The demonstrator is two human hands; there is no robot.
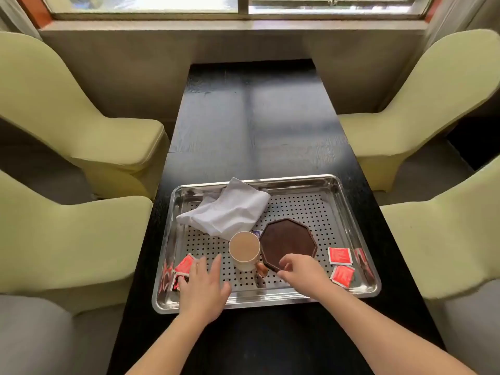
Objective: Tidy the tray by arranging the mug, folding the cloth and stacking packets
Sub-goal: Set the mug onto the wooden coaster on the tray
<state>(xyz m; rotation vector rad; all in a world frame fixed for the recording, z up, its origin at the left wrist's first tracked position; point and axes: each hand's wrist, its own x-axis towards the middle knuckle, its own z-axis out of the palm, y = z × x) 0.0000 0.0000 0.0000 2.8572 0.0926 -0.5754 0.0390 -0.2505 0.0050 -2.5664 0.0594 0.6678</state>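
Left hand (203,288), grip open, fingers spread, is lying over red packets (185,265) in the steel tray's (270,300) near-left corner. Right hand (300,272) is curling at the octagonal coaster's (288,243) near edge, its grip unclear. The mug (244,249) is standing between them, crumpled cloth (230,212) behind.

Mug (244,250) and coaster (288,243) crowd mid-tray; perforated floor (305,212) beyond lies open.

A long black table (251,117) runs to a bright window (243,4) between pale green chairs (81,125)
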